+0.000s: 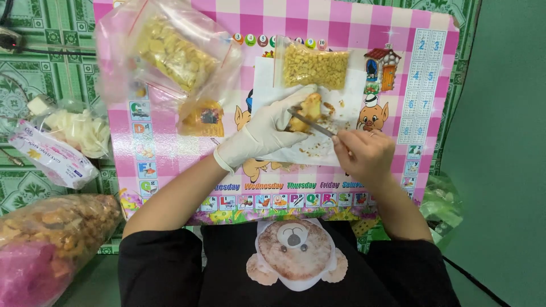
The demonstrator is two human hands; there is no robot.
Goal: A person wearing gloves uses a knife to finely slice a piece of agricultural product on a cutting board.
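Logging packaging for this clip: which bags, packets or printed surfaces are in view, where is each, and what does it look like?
Clear zip bag, upper left: pale yellow pieces.
Small clear bag, top centre, above the gloved left hand: small yellow bits.
Small bag, below the zip bag: orange-yellow, dark label.
White flat packet, left: purple print.
Large clear bag, lower left: orange-brown snacks, pink base.
Printed mat: pink checks, cartoons.

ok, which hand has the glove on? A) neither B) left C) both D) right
B: the left hand wears a white glove and holds the yellow food piece, while the right hand is bare and holds the knife against it.
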